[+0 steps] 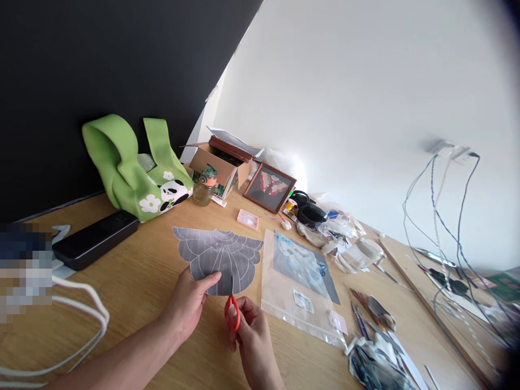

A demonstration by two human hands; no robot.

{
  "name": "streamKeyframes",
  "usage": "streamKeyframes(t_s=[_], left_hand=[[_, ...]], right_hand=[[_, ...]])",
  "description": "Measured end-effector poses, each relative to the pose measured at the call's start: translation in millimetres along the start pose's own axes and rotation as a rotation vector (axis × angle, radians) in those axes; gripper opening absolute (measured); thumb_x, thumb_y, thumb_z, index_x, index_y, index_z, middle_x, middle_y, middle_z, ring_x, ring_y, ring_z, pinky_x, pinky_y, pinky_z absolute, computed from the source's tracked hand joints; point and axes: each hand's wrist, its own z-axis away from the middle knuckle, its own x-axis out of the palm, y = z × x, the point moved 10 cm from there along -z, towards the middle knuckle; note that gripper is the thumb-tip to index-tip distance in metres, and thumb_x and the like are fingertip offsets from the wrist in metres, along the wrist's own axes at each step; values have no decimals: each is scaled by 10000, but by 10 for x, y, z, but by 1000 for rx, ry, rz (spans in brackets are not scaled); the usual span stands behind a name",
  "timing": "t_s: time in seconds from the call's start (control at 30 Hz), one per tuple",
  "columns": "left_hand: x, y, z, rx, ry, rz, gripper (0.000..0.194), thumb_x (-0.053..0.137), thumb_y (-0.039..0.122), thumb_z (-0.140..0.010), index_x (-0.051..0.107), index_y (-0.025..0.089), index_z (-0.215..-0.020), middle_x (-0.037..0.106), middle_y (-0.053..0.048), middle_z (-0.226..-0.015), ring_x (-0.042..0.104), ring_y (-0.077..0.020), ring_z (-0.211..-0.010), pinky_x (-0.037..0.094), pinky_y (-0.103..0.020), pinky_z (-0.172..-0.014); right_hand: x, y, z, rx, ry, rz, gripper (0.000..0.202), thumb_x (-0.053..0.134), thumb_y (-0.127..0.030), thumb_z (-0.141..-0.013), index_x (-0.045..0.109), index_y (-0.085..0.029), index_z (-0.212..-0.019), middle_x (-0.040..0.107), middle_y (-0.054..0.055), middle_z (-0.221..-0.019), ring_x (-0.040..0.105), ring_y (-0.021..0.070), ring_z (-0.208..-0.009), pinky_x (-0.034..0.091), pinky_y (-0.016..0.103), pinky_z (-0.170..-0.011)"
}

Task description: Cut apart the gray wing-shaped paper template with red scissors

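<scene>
A dark grey paper cutout point(219, 254) with scalloped edges and pale curved lines is held up over the wooden table. My left hand point(199, 290) pinches its lower left part, thumb on top. My right hand point(247, 325) is closed around the red handles of a pair of scissors point(233, 314). The scissors meet the cutout's lower edge, where a dark slit runs upward; their blades are mostly hidden by the paper. To the right of both hands lies a clear zip bag point(280, 292) with a grey and blue patterned sheet in it.
A green panda bag point(138, 179) and a black case point(97, 238) stand at left. Behind are a bottle point(204, 189), a cardboard box point(203, 160), a framed butterfly point(270, 187) and a pink tray point(247, 219). Tools point(361, 319), crumpled material point(374, 363) and hanging cables point(436, 206) are at right.
</scene>
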Motion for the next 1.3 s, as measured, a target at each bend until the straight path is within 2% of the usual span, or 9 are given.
streamKeyframes(t_s=[0.13, 0.33, 0.57, 0.77, 1.1, 1.3], left_hand=[[-2, -12, -1, -22, -6, 43, 409, 860, 254, -555, 690, 188, -921, 753, -52, -907, 691, -230, -907, 499, -305, -781], [-63, -46, -10, -99, 42, 199, 324, 838, 320, -628, 701, 180, -885, 751, -54, -916, 693, -215, -860, 506, -280, -676], [-8, 17, 5, -38, 10, 75, 412, 878, 215, -509, 686, 171, -871, 761, -51, -903, 698, -240, -900, 509, -318, -778], [-8, 5, 3, -36, 2, 50, 465, 858, 225, -524, 690, 174, -956, 766, -57, -900, 701, -252, -908, 502, -348, -809], [-34, -47, -15, -59, 16, 9, 437, 841, 242, -545, 683, 184, -949, 764, -54, -918, 687, -244, -943, 486, -332, -821], [-23, -45, -14, -46, -7, 19, 409, 837, 242, -565, 688, 192, -942, 764, -50, -920, 689, -247, -946, 488, -336, -820]], right_hand=[[11, -18, -19, -16, -29, 31, 471, 717, -582, -759, 530, -153, -714, 497, -44, -611, 372, 31, -413, 293, 176, -379], [23, -26, -17, -21, -57, 67, 453, 709, -563, -781, 530, -149, -736, 488, -51, -603, 383, 34, -432, 317, 171, -393], [-6, -22, -11, -6, -42, 44, 446, 720, -555, -772, 541, -148, -734, 501, -53, -580, 385, 35, -415, 304, 170, -385], [9, -3, -12, 12, -48, -9, 448, 735, -554, -757, 563, -141, -748, 545, -34, -613, 391, 32, -416, 299, 171, -392], [19, -6, -19, 11, -55, -30, 444, 728, -553, -766, 565, -140, -754, 571, -22, -647, 400, 29, -410, 295, 172, -392], [4, 0, -20, 3, -54, -6, 453, 728, -568, -757, 559, -148, -745, 536, -36, -625, 392, 35, -415, 303, 177, -389]])
